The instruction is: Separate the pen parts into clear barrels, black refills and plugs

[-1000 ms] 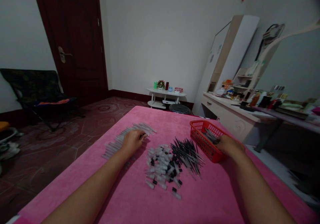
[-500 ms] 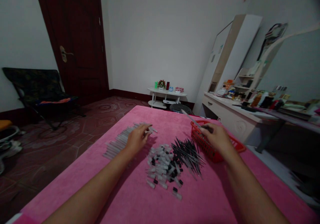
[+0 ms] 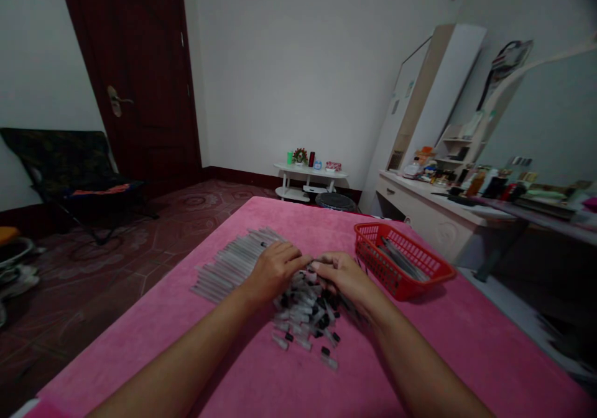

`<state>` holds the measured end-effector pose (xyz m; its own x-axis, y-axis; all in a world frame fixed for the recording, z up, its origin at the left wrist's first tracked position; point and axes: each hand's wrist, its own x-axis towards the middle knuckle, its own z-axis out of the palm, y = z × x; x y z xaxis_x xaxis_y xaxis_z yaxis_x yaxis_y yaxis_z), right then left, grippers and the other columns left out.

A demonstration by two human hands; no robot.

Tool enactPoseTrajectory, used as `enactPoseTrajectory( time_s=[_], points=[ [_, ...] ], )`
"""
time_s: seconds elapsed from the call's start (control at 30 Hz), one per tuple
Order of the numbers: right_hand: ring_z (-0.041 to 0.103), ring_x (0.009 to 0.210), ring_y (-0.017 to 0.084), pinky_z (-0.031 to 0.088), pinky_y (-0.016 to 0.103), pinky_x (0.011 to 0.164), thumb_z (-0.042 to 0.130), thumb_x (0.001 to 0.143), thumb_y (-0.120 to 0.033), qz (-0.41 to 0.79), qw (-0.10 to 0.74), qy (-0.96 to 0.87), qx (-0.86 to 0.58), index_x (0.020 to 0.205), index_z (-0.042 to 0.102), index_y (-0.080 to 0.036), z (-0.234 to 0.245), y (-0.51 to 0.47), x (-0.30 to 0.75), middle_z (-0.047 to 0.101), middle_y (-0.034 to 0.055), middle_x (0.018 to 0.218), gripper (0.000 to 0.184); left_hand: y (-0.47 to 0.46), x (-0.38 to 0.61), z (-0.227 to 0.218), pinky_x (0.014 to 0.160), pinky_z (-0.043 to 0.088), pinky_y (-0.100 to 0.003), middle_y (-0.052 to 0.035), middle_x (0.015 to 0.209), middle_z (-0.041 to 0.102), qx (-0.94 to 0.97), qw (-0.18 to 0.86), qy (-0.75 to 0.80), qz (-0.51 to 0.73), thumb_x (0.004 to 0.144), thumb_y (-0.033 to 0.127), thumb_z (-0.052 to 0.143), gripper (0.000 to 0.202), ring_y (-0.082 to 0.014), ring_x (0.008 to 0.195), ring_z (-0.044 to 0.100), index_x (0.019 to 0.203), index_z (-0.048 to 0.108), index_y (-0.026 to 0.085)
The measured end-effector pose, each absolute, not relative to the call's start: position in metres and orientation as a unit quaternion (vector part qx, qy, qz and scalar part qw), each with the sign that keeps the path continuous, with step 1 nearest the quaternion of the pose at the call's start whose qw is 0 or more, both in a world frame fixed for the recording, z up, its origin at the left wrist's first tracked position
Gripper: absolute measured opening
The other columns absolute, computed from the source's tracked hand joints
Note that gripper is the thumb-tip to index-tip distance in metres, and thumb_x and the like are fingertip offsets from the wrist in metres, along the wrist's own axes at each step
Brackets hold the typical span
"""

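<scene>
My left hand (image 3: 276,270) is closed, its fingertips meeting those of my right hand (image 3: 344,275), also closed, over the middle of the table. What they pinch is too small and hidden to make out. Beneath them lies a heap of small clear plastic pieces (image 3: 301,315) mixed with black plugs (image 3: 325,351). Thin black sticks (image 3: 358,311) are largely hidden under my right hand. Left of my left hand lies a row of clear tubes (image 3: 228,265), side by side. A small dark piece (image 3: 263,244) shows just behind that hand.
A red plastic basket (image 3: 405,290) at the right holds several long thin sticks (image 3: 403,259). All this is on a pink cloth-covered table (image 3: 233,368). Beyond are a low white stand (image 3: 310,172), a dressing table (image 3: 433,203) and a folding chair (image 3: 69,163).
My right hand has left the basket and moved left to meet my left hand. The thin stick it held is now out of it. My left hand has shifted slightly right.
</scene>
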<state>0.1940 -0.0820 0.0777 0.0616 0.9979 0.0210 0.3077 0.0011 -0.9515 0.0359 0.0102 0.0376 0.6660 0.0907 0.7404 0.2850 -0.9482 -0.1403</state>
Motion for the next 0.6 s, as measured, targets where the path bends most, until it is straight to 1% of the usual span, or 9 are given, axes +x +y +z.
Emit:
enactPoseTrajectory(
  time_s=[0.1,0.2,0.3,0.37,0.47,0.53,0.6],
  points=[
    [0.030,0.038,0.005,0.018,0.021,0.040,0.054,0.076,-0.038,0.418,0.413,-0.571,-0.574,0.057,0.050,-0.016,0.073,-0.082,0.196,0.043,-0.0054,0.046,0.029,0.010,0.033,0.040,0.065,0.035,-0.030,-0.0042,0.076,0.059,-0.910,0.132,-0.097,-0.380,0.091,0.024,0.044,0.021,-0.0166,0.073,0.049,0.100,0.063,0.020],
    [0.031,0.041,0.006,0.019,0.022,0.041,0.054,0.074,-0.034,0.405,0.402,-0.595,-0.565,0.055,0.049,-0.016,0.070,-0.081,0.199,0.043,-0.0048,0.047,0.027,0.011,0.031,0.042,0.065,0.033,-0.030,-0.0035,0.076,0.060,-0.923,0.128,-0.092,-0.352,0.092,0.024,0.044,0.020,-0.0165,0.072,0.049,0.098,0.062,0.019],
    [0.035,0.043,0.007,0.023,0.022,0.044,0.054,0.074,-0.029,0.356,0.396,-0.624,-0.572,0.054,0.051,-0.016,0.069,-0.080,0.200,0.044,-0.0042,0.047,0.025,0.011,0.031,0.042,0.065,0.033,-0.030,-0.0027,0.078,0.062,-0.933,0.106,-0.102,-0.327,0.089,0.020,0.046,0.017,-0.0167,0.072,0.051,0.099,0.060,0.019],
    [0.039,0.045,0.008,0.026,0.022,0.046,0.054,0.074,-0.027,0.305,0.381,-0.642,-0.591,0.055,0.053,-0.015,0.068,-0.079,0.199,0.047,-0.0036,0.048,0.023,0.010,0.031,0.043,0.064,0.034,-0.029,-0.0024,0.079,0.063,-0.942,0.086,-0.107,-0.305,0.084,0.014,0.048,0.019,-0.0168,0.073,0.053,0.098,0.060,0.019],
    [0.048,0.051,0.011,0.031,0.023,0.049,0.056,0.074,-0.025,0.201,0.338,-0.676,-0.623,0.057,0.060,-0.016,0.070,-0.081,0.200,0.055,-0.0013,0.053,0.020,0.008,0.031,0.046,0.062,0.033,-0.027,-0.0027,0.081,0.064,-0.955,0.055,-0.123,-0.264,0.074,0.008,0.050,0.026,-0.0172,0.075,0.057,0.095,0.060,0.019],
    [0.054,0.058,0.014,0.033,0.024,0.054,0.058,0.074,-0.025,0.116,0.305,-0.696,-0.640,0.061,0.066,-0.017,0.076,-0.084,0.202,0.063,0.0008,0.059,0.017,0.010,0.029,0.047,0.059,0.032,-0.026,-0.0028,0.079,0.065,-0.959,0.031,-0.152,-0.237,0.072,0.008,0.050,0.024,-0.0176,0.073,0.058,0.089,0.061,0.020],
    [0.060,0.065,0.017,0.036,0.025,0.059,0.060,0.073,-0.025,0.042,0.282,-0.696,-0.659,0.069,0.071,-0.020,0.083,-0.086,0.207,0.069,0.0027,0.068,0.013,0.013,0.027,0.047,0.056,0.030,-0.026,-0.0027,0.072,0.065,-0.957,0.002,-0.193,-0.215,0.072,0.011,0.051,0.017,-0.0175,0.067,0.058,0.081,0.062,0.020]
  ],
)
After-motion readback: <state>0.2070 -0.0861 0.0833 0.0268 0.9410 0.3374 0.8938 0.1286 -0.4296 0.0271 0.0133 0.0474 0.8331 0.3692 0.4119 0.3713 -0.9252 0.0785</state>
